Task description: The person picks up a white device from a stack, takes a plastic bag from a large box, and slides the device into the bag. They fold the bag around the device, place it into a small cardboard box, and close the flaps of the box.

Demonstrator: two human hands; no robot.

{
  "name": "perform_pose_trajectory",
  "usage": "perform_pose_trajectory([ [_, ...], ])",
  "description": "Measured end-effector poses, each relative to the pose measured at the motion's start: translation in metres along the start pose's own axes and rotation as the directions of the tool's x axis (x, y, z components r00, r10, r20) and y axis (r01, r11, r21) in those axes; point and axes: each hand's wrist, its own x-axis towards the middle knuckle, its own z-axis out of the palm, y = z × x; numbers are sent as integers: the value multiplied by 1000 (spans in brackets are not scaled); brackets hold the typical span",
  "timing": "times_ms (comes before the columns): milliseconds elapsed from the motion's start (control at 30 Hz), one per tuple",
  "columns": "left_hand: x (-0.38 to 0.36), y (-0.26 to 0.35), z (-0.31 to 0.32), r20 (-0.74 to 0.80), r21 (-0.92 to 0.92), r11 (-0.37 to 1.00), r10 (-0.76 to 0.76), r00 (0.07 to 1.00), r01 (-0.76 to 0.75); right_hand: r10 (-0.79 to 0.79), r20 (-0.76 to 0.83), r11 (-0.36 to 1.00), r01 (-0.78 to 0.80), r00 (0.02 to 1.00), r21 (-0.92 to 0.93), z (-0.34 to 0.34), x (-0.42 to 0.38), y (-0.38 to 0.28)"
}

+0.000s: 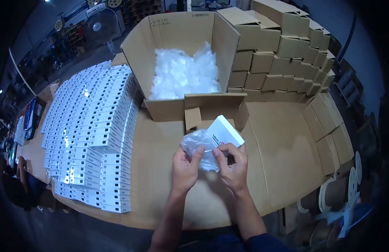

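My left hand (187,166) pinches a clear plastic bag (200,145), thumb on top of the crinkled film. In my right hand (234,166) is a flat white box (223,132) with dark print and a small pink mark, tilted up to the right. The right thumb and forefinger also meet the edge of the bag, which overlaps the box's lower left corner. Just beyond both hands stands an open brown carton (215,101) with a cardboard insert (193,117) inside.
Tall stacks of white boxes (87,130) line the left side. A large carton (182,31) full of clear plastic bags (184,73) stands behind. Brown cartons (265,40) are piled at the back right, with more cartons (328,126) along the right edge of the cardboard-covered table (161,193).
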Motion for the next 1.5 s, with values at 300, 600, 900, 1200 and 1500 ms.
perform_pose_trajectory([
  [300,-52,-22,11,-191,149,987,-29,981,58,-62,106,979,82,992,-189,-37,-67,-2],
  [600,-67,-47,15,93,-115,986,-112,989,122,313,149,936,-331,938,119,-45,-79,11],
  [900,-73,-43,28,-102,13,987,-156,982,158,422,54,865,-420,905,274,-32,-96,34],
  [1200,-68,-55,10,-264,137,990,-6,965,44,426,156,832,-453,891,321,-45,-96,43],
  [1500,-63,-32,6,19,388,922,-7,1000,-1,362,286,644,-460,887,611,-19,-81,56],
])
